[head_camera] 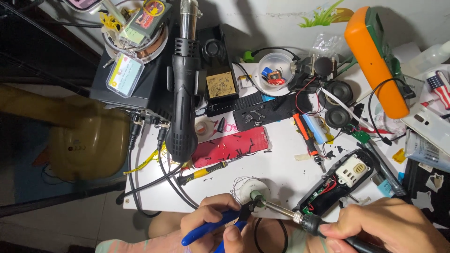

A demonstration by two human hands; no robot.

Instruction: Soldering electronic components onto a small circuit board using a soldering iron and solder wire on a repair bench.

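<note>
My left hand grips blue-handled pliers at the table's near edge, their jaws closed by a small grey-green part. My right hand holds a soldering iron whose metal tip reaches left to that same part. Thin wires loop around a white disc just behind the part. An opened black device with a white inner block lies right beside the iron.
A black hot-air gun stands on its station at the back. A red phone-like slab, yellow-handled screwdriver, orange screwdriver, blue cell, orange multimeter and small speakers crowd the white table.
</note>
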